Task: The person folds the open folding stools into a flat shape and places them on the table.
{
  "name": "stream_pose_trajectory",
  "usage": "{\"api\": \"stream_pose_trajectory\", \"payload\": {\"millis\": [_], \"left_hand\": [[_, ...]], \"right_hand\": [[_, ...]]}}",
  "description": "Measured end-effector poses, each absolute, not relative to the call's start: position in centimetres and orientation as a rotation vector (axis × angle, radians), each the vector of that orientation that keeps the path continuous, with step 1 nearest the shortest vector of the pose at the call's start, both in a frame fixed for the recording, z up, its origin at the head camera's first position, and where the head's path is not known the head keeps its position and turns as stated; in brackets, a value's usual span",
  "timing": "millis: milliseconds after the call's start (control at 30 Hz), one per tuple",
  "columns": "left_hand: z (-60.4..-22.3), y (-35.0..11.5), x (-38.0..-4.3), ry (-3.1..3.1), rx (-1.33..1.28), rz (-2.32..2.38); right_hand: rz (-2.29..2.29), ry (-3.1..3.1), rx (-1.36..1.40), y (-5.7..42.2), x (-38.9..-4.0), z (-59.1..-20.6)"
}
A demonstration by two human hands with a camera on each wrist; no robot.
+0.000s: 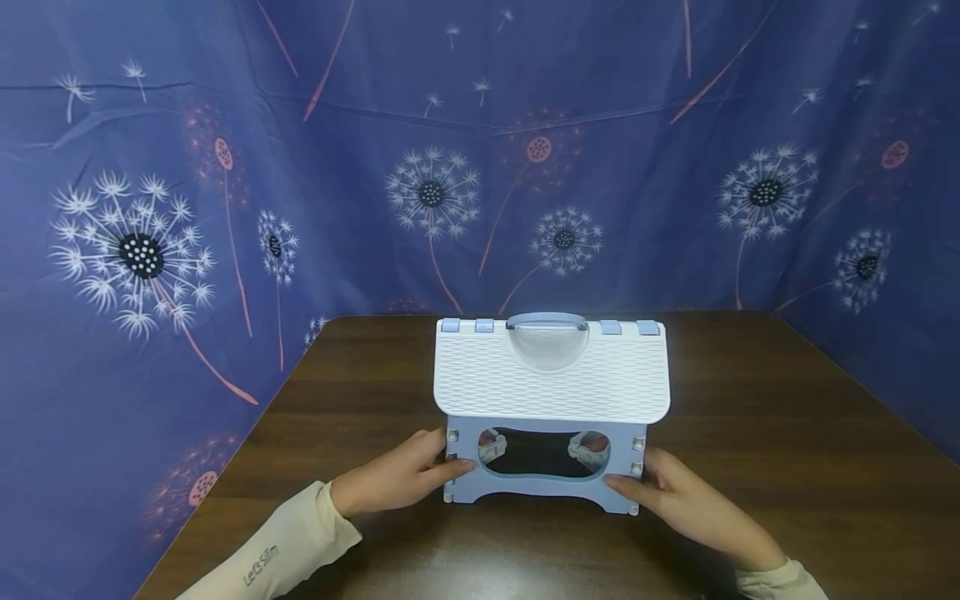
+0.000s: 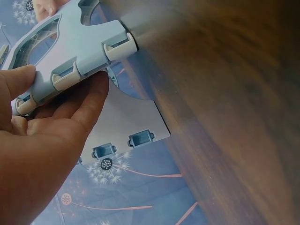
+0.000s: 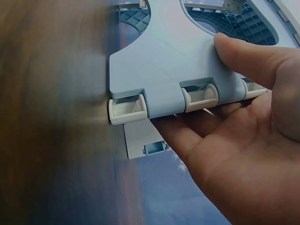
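A folding step stool point(image 1: 551, 396) stands on the table, its textured white top half raised toward the camera and its light blue leg panel point(image 1: 525, 486) facing me. A carry handle point(image 1: 547, 320) tops the white part. At the panel's left edge my left hand point(image 1: 397, 477) grips it, thumb on the front face and fingers behind. My right hand point(image 1: 693, 504) grips the opposite edge in the same manner. White hinge knuckles point(image 3: 201, 98) line that edge in the right wrist view. Behind my left fingers, the left wrist view shows another leg panel point(image 2: 129, 115) with blue hinge sockets.
The stool rests on a dark brown wooden table point(image 1: 360, 375). A blue curtain point(image 1: 337, 208) printed with dandelions hangs behind the table and along both sides. Pale sleeves point(image 1: 277, 546) cover the forearms.
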State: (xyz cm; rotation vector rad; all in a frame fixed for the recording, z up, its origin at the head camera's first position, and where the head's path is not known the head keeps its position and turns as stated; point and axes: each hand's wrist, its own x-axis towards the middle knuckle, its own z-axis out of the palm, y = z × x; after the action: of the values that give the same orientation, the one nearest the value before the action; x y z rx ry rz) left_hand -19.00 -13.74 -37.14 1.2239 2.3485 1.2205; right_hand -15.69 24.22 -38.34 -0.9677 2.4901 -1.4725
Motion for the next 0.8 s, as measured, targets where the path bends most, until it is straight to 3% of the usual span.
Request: {"api": "stream_pose_trajectory", "payload": {"millis": [800], "left_hand": [[-37.09, -13.77, -19.17, 2.356, 1.253, 1.196]], "right_hand": [[-1.466, 2.499, -0.98, 24.27, -15.78, -38.45]]}}
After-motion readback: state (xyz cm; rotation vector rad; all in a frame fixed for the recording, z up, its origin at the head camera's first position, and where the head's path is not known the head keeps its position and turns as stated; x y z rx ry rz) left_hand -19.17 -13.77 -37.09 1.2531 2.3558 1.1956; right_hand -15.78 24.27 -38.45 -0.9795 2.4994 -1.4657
